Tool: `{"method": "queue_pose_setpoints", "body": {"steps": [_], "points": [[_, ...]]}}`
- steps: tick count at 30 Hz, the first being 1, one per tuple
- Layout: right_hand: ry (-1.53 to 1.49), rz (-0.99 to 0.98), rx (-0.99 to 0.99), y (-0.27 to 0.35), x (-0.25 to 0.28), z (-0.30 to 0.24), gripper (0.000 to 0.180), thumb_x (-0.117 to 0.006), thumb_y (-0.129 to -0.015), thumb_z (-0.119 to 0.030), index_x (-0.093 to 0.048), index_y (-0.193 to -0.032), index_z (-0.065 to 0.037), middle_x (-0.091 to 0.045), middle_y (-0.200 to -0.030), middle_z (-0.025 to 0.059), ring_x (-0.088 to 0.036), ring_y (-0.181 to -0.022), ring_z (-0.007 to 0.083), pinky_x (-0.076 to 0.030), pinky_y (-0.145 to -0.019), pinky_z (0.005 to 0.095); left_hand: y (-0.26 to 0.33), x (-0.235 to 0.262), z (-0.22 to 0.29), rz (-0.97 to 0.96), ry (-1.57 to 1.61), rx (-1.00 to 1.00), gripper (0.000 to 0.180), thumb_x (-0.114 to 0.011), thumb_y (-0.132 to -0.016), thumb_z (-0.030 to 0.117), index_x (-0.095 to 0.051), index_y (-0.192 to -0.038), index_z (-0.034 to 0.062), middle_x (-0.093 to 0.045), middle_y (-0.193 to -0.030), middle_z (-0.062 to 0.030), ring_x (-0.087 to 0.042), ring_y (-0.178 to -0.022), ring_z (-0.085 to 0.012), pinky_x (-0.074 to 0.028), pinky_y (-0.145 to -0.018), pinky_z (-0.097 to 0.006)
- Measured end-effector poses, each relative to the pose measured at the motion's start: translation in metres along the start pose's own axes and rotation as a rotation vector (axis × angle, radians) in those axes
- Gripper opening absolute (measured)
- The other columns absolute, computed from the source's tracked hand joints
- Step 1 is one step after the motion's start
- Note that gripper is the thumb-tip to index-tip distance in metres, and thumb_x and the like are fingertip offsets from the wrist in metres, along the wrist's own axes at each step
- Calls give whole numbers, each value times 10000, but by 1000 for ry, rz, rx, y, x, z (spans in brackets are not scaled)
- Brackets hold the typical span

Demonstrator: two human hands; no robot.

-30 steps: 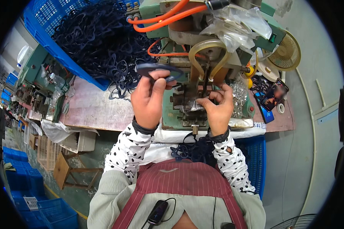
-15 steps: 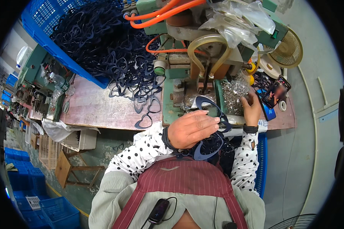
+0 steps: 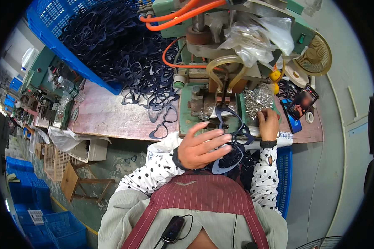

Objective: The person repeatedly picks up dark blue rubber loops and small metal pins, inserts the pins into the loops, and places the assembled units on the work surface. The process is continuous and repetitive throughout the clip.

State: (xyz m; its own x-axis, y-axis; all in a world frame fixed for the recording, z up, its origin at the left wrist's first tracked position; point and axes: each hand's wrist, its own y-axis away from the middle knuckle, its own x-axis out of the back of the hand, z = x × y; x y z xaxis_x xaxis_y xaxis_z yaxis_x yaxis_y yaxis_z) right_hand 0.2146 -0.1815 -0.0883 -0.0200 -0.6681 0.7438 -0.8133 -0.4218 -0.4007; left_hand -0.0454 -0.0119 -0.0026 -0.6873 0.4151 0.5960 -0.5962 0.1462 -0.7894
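My left hand (image 3: 202,147) is open, its fingers spread beside a dark blue heart-shaped glasses frame (image 3: 242,123). The frame's upper end lies under the head of a green press (image 3: 187,116). Below it, another blue frame (image 3: 227,167) and more dark frames lie in front of my apron. My right hand (image 3: 269,124) is at the near edge of a heap of small shiny metal pieces (image 3: 257,101) to the right of the press. Its fingers are bent and drawn together; whatever is between the fingertips is too small to make out.
A blue crate (image 3: 81,68) tips a big tangle of dark frames (image 3: 112,45) onto the table (image 3: 99,112). Orange hoses (image 3: 183,16) and plastic bags (image 3: 253,39) hang on the machine. At right lie a phone (image 3: 302,102), a tape roll (image 3: 309,117) and a small fan (image 3: 315,54).
My left hand's fingers have spread apart, and the hand has shifted slightly left off the frame. My right hand has moved a little left and down, its fingers drawing together at the metal heap.
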Motion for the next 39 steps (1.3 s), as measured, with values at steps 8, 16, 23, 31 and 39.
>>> {"method": "queue_pose_setpoints", "body": {"steps": [8, 16, 23, 31, 39], "points": [[-100, 55, -4, 7, 1, -4, 152, -722, -824, -183, -712, -912, -60, -663, -896, 104, -643, -828, 299, -501, -734, 379, 156, 63, -38, -288, -537, 614, 360, -734, -735, 140, -686, -1093, 137, -592, -1255, -76, -531, -1059, -300, -405, -894, -416], [-288, 135, -121, 8, 11, -13, 146, -675, -889, -155, -722, -984, -55, -714, -866, 133, -678, -765, 202, -511, -701, 304, 169, 87, -62, -273, -454, 573, 221, -717, -693, 83, -630, -895, 98, -555, -1310, -121, -501, -1121, -323, -365, -976, -430], [-363, 66, -107, 4, 16, -20, 145, -663, -891, -107, -712, -1006, -34, -713, -850, 85, -660, -772, 136, -503, -701, 272, 111, 37, -130, 398, 205, 891, 206, -755, -782, 104, -629, -930, 34, -625, -1142, -110, -575, -1035, -251, -455, -888, -319], [-606, 12, -3, -1, 32, -85, 116, -675, -832, -18, -705, -942, 3, -680, -861, 43, -576, -740, 104, -459, -683, 242, 121, -15, -125, 163, -270, 1101, 306, -611, -938, 322, -563, -828, 40, -631, -664, -169, -613, -614, -400, -445, -532, -470], [-874, -251, -5, 8, 55, -154, 129, -698, -789, -23, -737, -912, -22, -653, -794, -45, -391, -578, 14, -314, -519, 188, 65, 17, -92, 316, -56, 1000, 112, -627, -930, 133, -630, -989, 37, -669, -827, -120, -639, -710, -259, -494, -649, -337]]}}
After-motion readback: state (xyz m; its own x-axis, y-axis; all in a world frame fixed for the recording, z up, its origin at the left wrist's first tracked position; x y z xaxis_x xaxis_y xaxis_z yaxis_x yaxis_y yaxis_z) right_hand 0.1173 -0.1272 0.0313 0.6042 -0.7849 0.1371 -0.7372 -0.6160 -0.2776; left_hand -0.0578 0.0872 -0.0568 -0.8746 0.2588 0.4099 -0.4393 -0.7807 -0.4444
